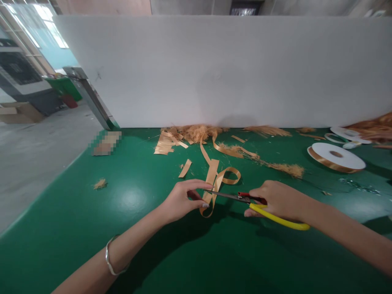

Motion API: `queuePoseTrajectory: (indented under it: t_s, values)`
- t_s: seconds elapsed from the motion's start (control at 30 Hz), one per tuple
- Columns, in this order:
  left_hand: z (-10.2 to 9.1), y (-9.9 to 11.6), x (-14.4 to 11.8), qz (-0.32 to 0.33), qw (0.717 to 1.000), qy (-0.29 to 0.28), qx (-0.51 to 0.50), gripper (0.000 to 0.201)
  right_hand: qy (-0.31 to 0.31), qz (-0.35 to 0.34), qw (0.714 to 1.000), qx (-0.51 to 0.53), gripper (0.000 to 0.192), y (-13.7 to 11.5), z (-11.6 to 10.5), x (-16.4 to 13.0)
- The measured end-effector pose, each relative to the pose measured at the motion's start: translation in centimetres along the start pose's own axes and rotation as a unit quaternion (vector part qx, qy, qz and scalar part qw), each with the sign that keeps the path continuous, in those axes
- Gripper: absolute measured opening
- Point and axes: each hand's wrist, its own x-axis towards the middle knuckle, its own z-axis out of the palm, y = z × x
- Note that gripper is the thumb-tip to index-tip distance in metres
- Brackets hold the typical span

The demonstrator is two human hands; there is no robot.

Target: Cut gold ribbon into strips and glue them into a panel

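Observation:
Between the thumb and fingers of my left hand (180,200) a gold satin ribbon (212,173) is pinched, its length looping and curling to the right and below. My right hand (278,200) grips scissors (281,220) with yellow handles; a red piece (243,194) shows near their pivot, its kind unclear. The scissors' blades point left and lie across the ribbon, close to my left fingertips. Whether the blades are parted is hard to see. A short cut piece of ribbon (185,168) lies on the table just beyond my left hand.
Cut ribbon strips (164,143) and frayed tan fibre (197,132) lie along the white panel (214,73) behind the green table (76,220). A ribbon spool (337,156) rests at the right, with more ribbon behind it. A small fibre tuft (100,183) is at left.

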Motion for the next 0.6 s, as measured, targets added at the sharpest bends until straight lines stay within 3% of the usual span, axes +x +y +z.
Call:
queuePoseTrajectory:
  t_s: [0.3, 0.6]
  values:
    - [-0.2, -0.4, 0.2, -0.029, 0.999, 0.023, -0.012, 0.040, -0.005, 0.026, 1.000, 0.008, 0.055, 0.6, 0.5, -0.5]
    - [-1.4, -1.7, 1.4, -0.172, 0.979, 0.033, -0.101, 0.053, -0.029, 0.073, 0.995, 0.068, 0.053, 1.6, 1.6, -1.6]
